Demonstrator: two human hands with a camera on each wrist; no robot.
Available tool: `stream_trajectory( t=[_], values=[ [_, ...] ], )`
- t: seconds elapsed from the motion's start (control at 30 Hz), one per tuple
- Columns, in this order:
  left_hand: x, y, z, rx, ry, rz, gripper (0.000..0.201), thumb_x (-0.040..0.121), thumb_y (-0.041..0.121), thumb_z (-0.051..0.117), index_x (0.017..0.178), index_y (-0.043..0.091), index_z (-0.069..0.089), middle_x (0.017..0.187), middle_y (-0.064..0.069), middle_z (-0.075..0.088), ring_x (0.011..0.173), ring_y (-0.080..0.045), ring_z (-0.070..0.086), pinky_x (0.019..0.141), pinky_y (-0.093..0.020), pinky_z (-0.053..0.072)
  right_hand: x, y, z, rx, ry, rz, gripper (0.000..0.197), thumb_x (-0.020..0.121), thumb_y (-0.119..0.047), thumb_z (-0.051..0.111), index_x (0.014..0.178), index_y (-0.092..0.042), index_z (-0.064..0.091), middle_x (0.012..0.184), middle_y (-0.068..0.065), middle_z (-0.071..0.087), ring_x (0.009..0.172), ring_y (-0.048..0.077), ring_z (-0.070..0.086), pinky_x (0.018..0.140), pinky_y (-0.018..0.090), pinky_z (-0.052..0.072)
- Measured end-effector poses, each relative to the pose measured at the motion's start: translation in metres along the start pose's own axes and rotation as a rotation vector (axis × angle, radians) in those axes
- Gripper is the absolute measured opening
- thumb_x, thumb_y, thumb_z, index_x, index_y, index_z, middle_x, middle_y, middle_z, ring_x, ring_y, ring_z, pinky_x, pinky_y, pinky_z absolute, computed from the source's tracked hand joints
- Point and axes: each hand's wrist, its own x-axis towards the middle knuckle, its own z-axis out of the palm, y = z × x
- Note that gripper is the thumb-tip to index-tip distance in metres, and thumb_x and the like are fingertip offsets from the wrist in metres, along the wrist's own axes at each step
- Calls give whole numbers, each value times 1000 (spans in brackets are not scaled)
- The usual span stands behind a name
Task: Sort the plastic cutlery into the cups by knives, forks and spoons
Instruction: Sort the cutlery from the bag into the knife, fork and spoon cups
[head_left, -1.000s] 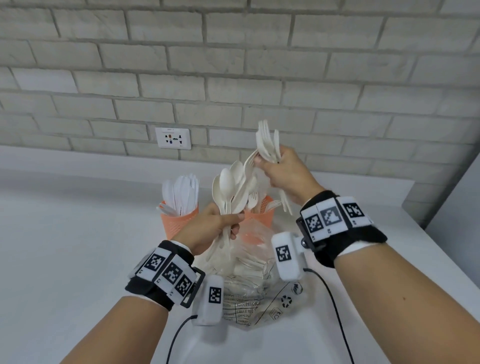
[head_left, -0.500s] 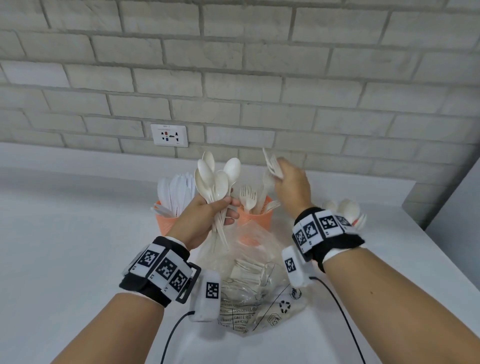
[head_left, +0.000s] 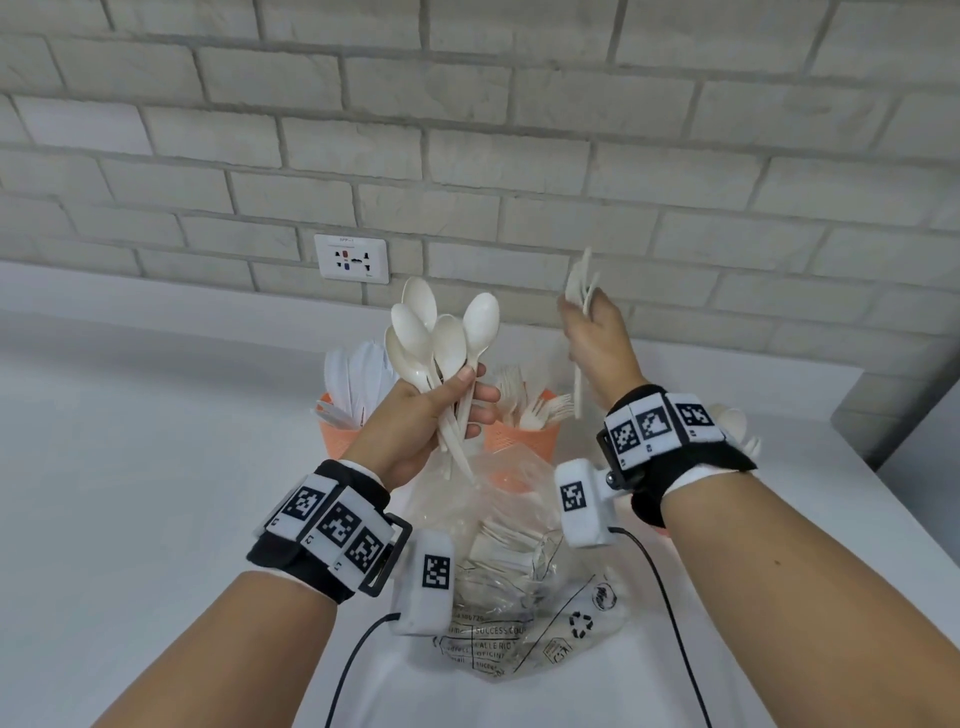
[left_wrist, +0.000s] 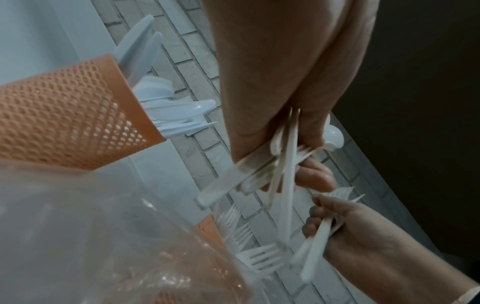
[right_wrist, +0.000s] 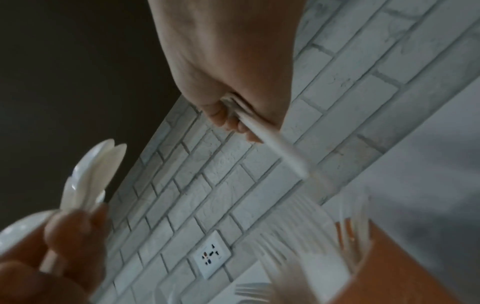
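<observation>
Your left hand (head_left: 415, 415) clutches a fan of white plastic spoons (head_left: 441, 332) above the clear plastic bag (head_left: 498, 525); your right hand (head_left: 597, 343) pinches white plastic forks (head_left: 582, 286) above the orange mesh fork cup (head_left: 524, 436) behind that bag. Lower the forks handles-first, then release.

Head view bright, evenly lit, soft shadows, edges bowed. Wrist views dim, grainy, motion-blurred, dark corners.

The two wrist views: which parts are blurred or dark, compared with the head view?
Head view: evenly lit, spoons in the left hand sharp. Left wrist view: handles in the grip streaked, plastic bag soft, right side dark. Right wrist view: cutlery in the right hand smeared, forks cup blurred, left side dark.
</observation>
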Motion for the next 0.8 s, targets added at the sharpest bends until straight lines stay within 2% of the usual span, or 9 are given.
stream_trajectory(
  t=[0.17,0.27,0.33,0.4,0.47,0.53,0.6,0.7,0.8],
  values=[
    [1,-2,1,0,0,12,14,95,14,46,99,12,59,73,2,71,61,-9,66,59,-20,53,-1,8,10,221,31,-92,14,99,-12,39,87,-16,44,67,-2,42,60,7,41,64,17,40],
    [0,-3,1,18,-3,20,13,94,12,47,100,11,59,73,2,71,62,-9,66,59,-20,54,-8,24,16,266,-49,-33,10,98,-10,42,90,-14,47,73,1,48,65,8,48,63,10,46],
    [-1,-4,1,37,-5,22,13,94,12,48,100,9,59,74,2,71,62,-8,66,60,-20,54,-11,34,18,237,-112,47,5,96,-8,47,98,-12,50,79,2,54,72,11,53,73,16,50],
    [-2,-5,1,57,-3,18,12,93,12,48,99,8,58,75,2,72,62,-8,67,60,-20,54,-12,40,18,210,-124,84,13,91,-8,54,96,-19,52,86,8,57,79,17,57,83,31,50],
    [-2,-5,2,70,-3,13,12,93,12,48,98,7,59,76,2,72,62,-8,67,61,-20,54,-11,41,17,186,-101,68,14,91,-10,54,92,-23,52,88,12,61,78,18,59,78,33,50],
    [-2,-4,2,81,-6,9,13,94,12,48,99,6,59,78,2,72,63,-7,67,61,-20,54,-12,43,18,124,-105,37,9,95,-8,46,93,-15,51,77,6,60,69,14,58,71,26,48],
    [-2,-4,4,90,-11,8,14,94,12,48,99,4,59,80,0,71,63,-7,67,61,-20,54,-12,46,20,-5,-149,2,14,96,-6,40,93,-10,53,72,2,60,67,13,56,72,28,44],
    [-3,-2,8,94,-16,13,15,94,11,48,100,3,58,82,-3,69,62,-7,67,60,-19,54,-10,52,23,-368,-313,-72,24,99,-15,37,103,-7,60,95,7,59,89,18,51,83,28,38],
    [-3,1,11,97,-29,16,13,94,9,48,96,3,59,79,-2,68,61,-8,66,60,-20,54,-12,38,22,-487,-249,-160,30,100,-27,33,104,-13,60,100,6,49,100,22,42,90,34,35]
  ],
)
